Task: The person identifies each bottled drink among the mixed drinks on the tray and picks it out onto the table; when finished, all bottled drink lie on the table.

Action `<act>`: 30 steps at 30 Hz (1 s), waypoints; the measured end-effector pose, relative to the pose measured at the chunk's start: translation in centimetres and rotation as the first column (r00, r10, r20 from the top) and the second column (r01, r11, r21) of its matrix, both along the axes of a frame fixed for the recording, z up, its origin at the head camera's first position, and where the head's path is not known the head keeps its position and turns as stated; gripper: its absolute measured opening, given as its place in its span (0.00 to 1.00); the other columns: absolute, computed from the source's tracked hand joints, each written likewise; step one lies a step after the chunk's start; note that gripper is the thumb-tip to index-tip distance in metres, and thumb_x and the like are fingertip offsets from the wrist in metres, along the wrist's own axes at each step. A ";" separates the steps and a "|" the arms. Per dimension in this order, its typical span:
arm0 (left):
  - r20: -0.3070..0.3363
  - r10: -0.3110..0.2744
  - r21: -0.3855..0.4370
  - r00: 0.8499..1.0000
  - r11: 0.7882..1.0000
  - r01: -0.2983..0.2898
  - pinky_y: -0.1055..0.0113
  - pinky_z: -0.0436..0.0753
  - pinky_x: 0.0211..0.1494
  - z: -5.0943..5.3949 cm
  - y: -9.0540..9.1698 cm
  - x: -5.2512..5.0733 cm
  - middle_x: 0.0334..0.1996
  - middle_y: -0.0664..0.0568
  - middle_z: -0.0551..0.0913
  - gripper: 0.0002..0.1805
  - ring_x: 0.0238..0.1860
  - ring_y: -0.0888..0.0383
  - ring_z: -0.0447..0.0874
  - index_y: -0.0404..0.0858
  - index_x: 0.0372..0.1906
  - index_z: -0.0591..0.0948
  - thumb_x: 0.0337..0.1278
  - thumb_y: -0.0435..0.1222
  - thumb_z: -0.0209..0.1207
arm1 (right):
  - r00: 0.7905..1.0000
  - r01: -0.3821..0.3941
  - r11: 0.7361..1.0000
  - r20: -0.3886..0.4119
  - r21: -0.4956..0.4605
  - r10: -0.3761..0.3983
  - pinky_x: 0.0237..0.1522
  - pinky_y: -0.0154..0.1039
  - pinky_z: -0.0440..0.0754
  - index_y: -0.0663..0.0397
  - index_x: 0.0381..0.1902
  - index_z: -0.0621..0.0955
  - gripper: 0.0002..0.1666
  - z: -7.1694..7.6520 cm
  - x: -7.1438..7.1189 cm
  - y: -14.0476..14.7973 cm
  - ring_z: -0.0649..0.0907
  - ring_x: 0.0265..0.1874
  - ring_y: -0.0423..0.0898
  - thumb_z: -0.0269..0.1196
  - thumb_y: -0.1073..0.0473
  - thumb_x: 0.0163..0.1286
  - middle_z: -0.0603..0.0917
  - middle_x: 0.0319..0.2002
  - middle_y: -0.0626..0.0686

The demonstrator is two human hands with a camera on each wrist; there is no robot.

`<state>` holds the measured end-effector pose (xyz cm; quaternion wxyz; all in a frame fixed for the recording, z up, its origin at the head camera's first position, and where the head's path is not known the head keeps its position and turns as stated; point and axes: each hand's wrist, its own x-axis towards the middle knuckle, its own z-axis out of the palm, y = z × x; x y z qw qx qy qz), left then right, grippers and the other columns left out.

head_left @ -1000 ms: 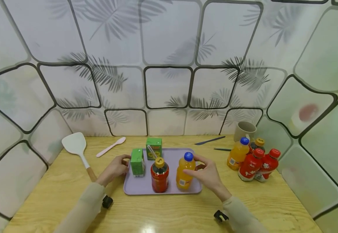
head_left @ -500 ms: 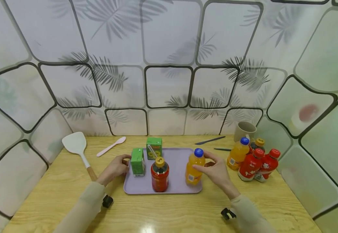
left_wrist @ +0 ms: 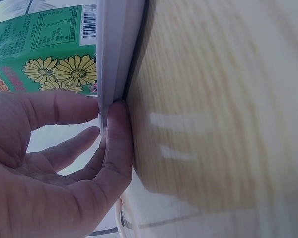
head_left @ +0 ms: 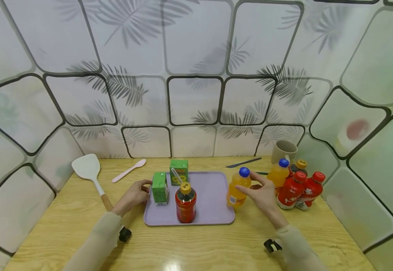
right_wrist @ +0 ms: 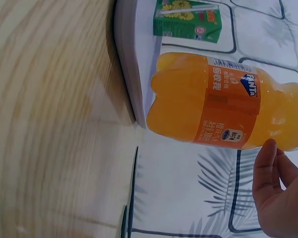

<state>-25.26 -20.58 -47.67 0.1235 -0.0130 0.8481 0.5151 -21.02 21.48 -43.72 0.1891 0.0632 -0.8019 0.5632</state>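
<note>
My right hand (head_left: 263,192) grips an orange soda bottle (head_left: 237,192) with a blue cap near its top, held over the right edge of the lilac tray (head_left: 213,184). In the right wrist view the bottle (right_wrist: 208,101) hangs lifted, its base apart from the table. At the tray's left edge, my left hand (head_left: 136,196) pinches the rim; the left wrist view shows thumb and fingers on both sides of the rim (left_wrist: 120,44). On the tray stand two green drink cartons, one at the left (head_left: 160,189) and one behind (head_left: 179,172), plus a dark red-labelled bottle (head_left: 185,205) with a yellow cap.
To the right cluster another orange bottle (head_left: 277,174), two red bottles, one in front (head_left: 291,191), and a dark bottle, with a beige mug (head_left: 284,151) behind. A spatula (head_left: 89,169) and pink spoon (head_left: 129,171) lie left. A dark knife (head_left: 243,162) lies behind the tray.
My right hand has carried the orange soda bottle rightward and up, from the tray's right part to over its right edge. The left hand has stayed at the tray's rim.
</note>
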 end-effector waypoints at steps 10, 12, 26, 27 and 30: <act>-0.010 -0.022 0.036 1.000 0.999 0.023 0.64 0.82 0.37 0.0 -0.5 0.1 0.45 0.36 0.74 0.36 0.40 0.52 0.77 0.27 0.67 0.67 0.45 0.20 0.53 | 0.978 0.194 0.981 0.069 0.029 -0.196 0.30 0.25 0.78 0.60 0.57 0.82 0.37 0.2 -0.5 1.9 0.78 0.27 0.37 0.79 0.54 0.48 0.80 0.37 0.54; -0.010 -0.033 0.046 0.999 0.998 0.034 0.64 0.83 0.39 0.0 -0.6 0.1 0.47 0.35 0.74 0.36 0.41 0.51 0.77 0.27 0.67 0.66 0.46 0.20 0.53 | 0.970 0.229 0.973 0.080 0.031 -0.231 0.30 0.24 0.77 0.58 0.58 0.82 0.38 0.2 -0.5 2.2 0.77 0.29 0.36 0.79 0.52 0.48 0.81 0.37 0.54; 0.025 -0.110 0.114 0.994 0.988 0.106 0.63 0.84 0.44 0.0 -1.9 0.1 0.54 0.32 0.74 0.40 0.50 0.49 0.76 0.27 0.71 0.62 0.48 0.17 0.60 | 0.925 0.364 0.928 0.087 0.072 -0.370 0.27 0.24 0.74 0.51 0.61 0.80 0.42 0.0 -1.7 4.4 0.75 0.30 0.36 0.78 0.44 0.48 0.83 0.37 0.56; 0.028 -0.111 0.117 0.993 0.987 0.107 0.64 0.84 0.44 0.0 -1.9 0.1 0.53 0.33 0.74 0.41 0.50 0.49 0.76 0.27 0.70 0.62 0.48 0.17 0.60 | 0.922 0.372 0.925 0.087 0.074 -0.377 0.27 0.24 0.74 0.52 0.61 0.80 0.42 0.0 -1.8 4.5 0.75 0.30 0.35 0.78 0.44 0.48 0.83 0.36 0.55; 0.032 -0.117 0.119 0.993 0.987 0.112 0.64 0.84 0.43 0.1 -1.8 0.1 0.53 0.33 0.74 0.41 0.49 0.50 0.77 0.27 0.70 0.62 0.47 0.17 0.61 | 0.916 0.387 0.918 0.077 0.083 -0.393 0.26 0.25 0.74 0.52 0.60 0.81 0.42 -0.2 -2.1 4.7 0.75 0.27 0.35 0.78 0.44 0.47 0.83 0.32 0.52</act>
